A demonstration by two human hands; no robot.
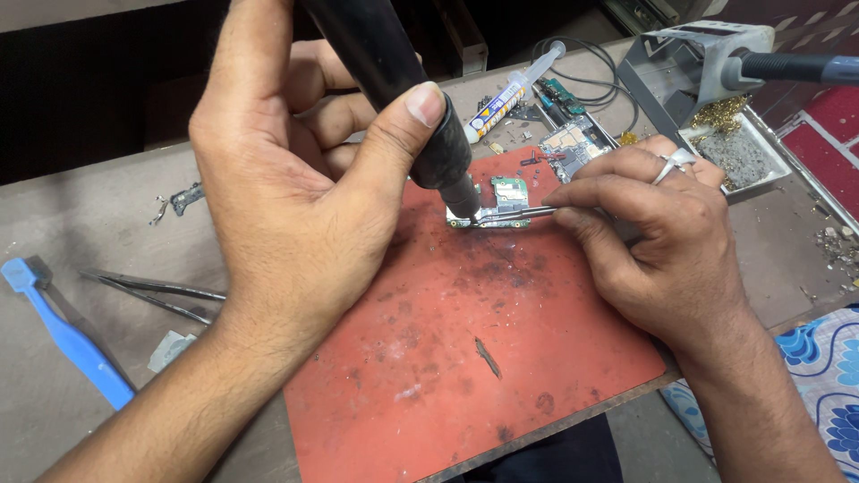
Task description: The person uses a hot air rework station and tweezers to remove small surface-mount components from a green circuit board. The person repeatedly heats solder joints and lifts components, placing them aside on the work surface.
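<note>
My left hand (pixel 295 188) grips a thick black hot-air handpiece (pixel 407 85), its metal nozzle pointing down at a small green circuit board (pixel 510 192) on the red work mat (pixel 474 340). My right hand (pixel 662 233), with a ring on one finger, holds metal tweezers (pixel 519 213) whose tips rest on the board right beside the nozzle. The board's lower edge is partly hidden by the nozzle and the tweezers.
A flux syringe (pixel 510 89), another circuit board (pixel 573 139) and black cables lie behind the mat. A soldering iron stand (pixel 707 72) with brass wool and a grey tray sits at the back right. Spare tweezers (pixel 152 291) and a blue plastic pry tool (pixel 67 335) lie at the left.
</note>
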